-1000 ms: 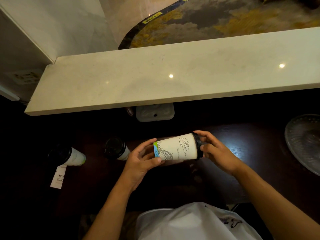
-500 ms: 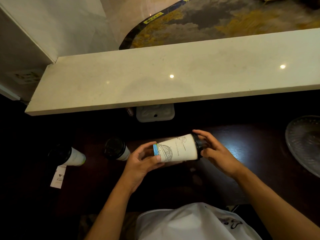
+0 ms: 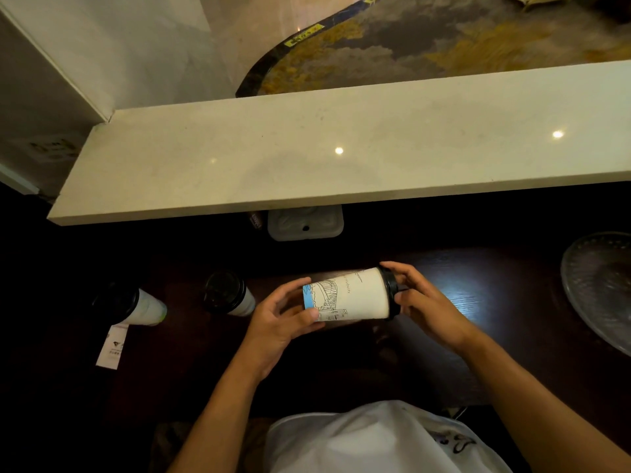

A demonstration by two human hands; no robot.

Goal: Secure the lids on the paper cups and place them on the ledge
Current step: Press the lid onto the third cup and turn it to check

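Note:
I hold a white paper cup (image 3: 355, 295) with a line drawing and a blue band sideways above the dark table. My left hand (image 3: 283, 315) grips its base end. My right hand (image 3: 423, 302) wraps its fingers around the black lid (image 3: 390, 291) at the other end. Two more white cups with black lids stand on the table to the left, one (image 3: 230, 297) near my left hand, another (image 3: 136, 307) farther left. The pale stone ledge (image 3: 341, 155) runs across the view above the table.
A glass plate (image 3: 597, 285) lies at the table's right edge. A white paper tag (image 3: 112, 346) rests beside the far-left cup. A pale plastic box (image 3: 305, 222) sits under the ledge's front edge, straight beyond the held cup.
The cup has turned in my hands: its drawing has rotated round toward the camera. Both hands stay in about the same place.

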